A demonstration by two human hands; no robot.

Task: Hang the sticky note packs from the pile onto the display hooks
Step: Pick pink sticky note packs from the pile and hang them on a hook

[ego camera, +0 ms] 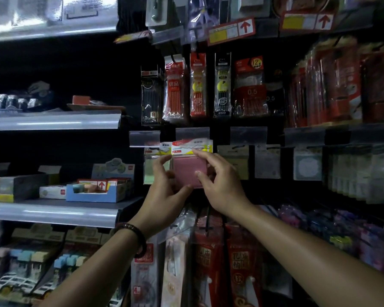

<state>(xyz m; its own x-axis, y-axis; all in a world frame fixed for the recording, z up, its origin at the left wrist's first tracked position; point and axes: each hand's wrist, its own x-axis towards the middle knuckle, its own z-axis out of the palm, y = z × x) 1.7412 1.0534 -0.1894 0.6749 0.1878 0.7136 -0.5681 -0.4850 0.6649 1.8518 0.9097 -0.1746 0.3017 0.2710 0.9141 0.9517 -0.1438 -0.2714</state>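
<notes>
Pink sticky note pack (187, 171) is up right under the clear label holder (192, 135). Left hand (164, 191) grips its lower edge to steady it, right hand (217, 185) pinches the top, probably to line up the hang hole.

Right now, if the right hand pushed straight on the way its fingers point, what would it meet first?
The pink square sticky note pack in clear plastic, which the right hand pinches; depth beyond it is unclear.
</notes>
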